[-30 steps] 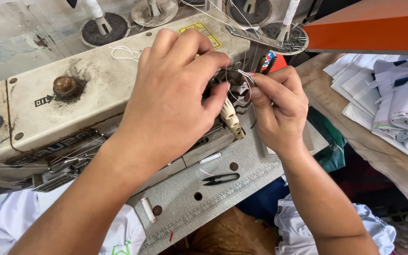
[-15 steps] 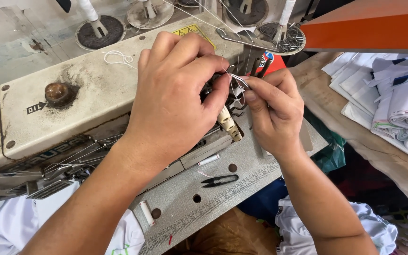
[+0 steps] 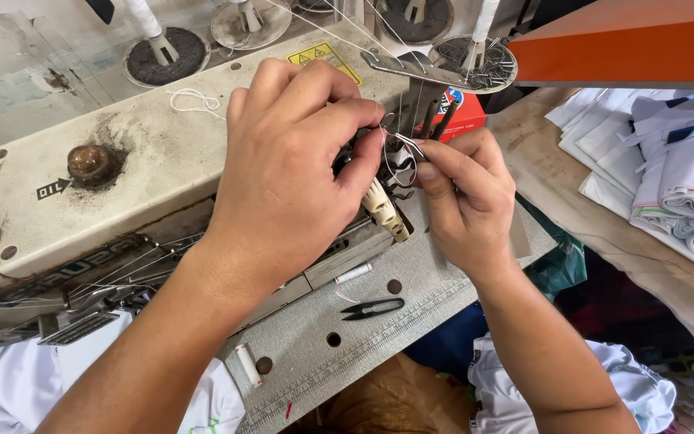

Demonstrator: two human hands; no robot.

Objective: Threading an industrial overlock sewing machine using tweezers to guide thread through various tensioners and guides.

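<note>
Two hands' fingers pinching white thread [image 3: 402,143], its strand angled up-left toward the sewing machine [image 3: 122,185]

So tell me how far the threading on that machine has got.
Done: thread runs down from the cone stands toward the machine. In hand: the left hand and right hand pinch thread at the guides. Left: the snips lie unused; whether the needle is threaded stays hidden.
</note>
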